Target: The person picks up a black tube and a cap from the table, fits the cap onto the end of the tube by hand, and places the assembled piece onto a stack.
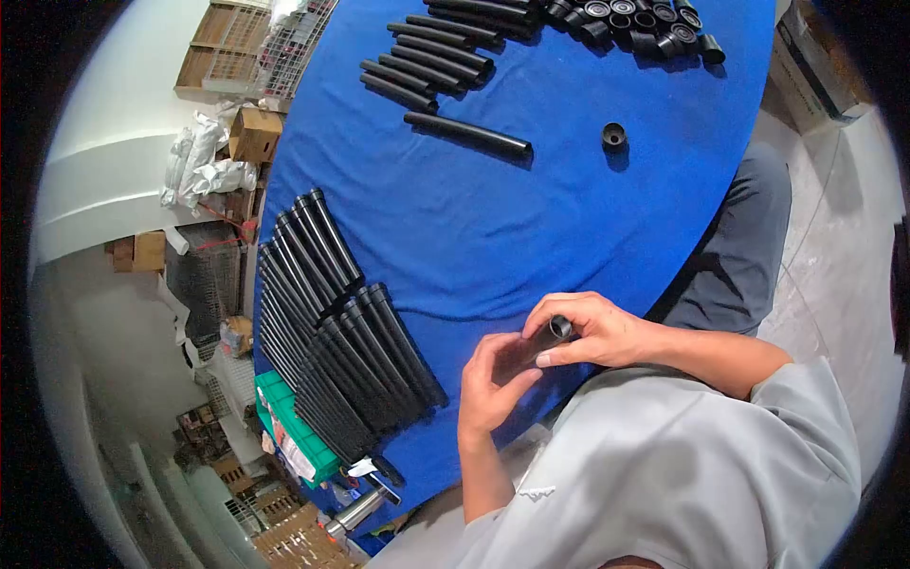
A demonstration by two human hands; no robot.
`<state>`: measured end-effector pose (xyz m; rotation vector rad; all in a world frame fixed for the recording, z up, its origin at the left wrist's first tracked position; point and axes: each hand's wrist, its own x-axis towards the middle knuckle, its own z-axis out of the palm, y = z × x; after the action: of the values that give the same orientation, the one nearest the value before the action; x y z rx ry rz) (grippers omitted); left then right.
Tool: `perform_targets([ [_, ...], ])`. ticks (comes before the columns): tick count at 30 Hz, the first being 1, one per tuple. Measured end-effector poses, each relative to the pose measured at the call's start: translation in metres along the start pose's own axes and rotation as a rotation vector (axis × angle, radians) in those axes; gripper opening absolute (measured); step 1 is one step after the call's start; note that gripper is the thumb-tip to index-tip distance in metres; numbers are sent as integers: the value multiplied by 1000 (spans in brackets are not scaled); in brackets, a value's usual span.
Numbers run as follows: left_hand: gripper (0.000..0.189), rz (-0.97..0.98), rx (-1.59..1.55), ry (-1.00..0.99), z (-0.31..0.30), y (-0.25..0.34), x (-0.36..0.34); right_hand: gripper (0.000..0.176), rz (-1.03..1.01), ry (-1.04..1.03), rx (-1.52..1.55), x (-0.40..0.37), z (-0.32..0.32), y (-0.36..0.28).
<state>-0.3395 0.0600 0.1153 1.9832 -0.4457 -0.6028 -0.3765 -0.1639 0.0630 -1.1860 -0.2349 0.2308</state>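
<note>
A black tube (534, 349) is held near the table's front edge, its round open end tipped up toward the camera. My right hand (595, 330) closes around that upper end, with thumb and fingers on opposite sides. Lower down, my left hand (493, 379) curls along the tube's side; the tube's lower part looks slightly blurred. Farther out on the cloth lies a single black tube (467, 136). To its right stands a lone black cap (614, 137), cup-shaped with a hole in its middle.
A blue cloth (531, 228) covers the table. Several black tubes with wider ends (355, 360) lie in rows at left, beside a green crate (296, 431). More plain tubes (436, 59) and a cluster of caps (645, 24) occupy the far side. A metal cylinder (358, 512) sits lower left.
</note>
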Motion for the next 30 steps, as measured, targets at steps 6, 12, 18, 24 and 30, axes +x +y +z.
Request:
perform_targets([
  [6,36,-80,171,47,-3,-20,-5,49,-141,51,36,3,-7,17],
  [12,30,-69,284,-68,-10,-11,3,59,12,-18,302,2,-20,26],
  [18,38,-157,36,-209,-19,-17,3,47,-5,-52,458,-2,-23,28],
  [24,42,-268,-233,-129,-5,-15,-3,29,-95,-41,135,-1,-29,21],
  [30,40,-357,-266,-103,-4,-27,-6,33,8,-18,459,-4,-21,24],
])
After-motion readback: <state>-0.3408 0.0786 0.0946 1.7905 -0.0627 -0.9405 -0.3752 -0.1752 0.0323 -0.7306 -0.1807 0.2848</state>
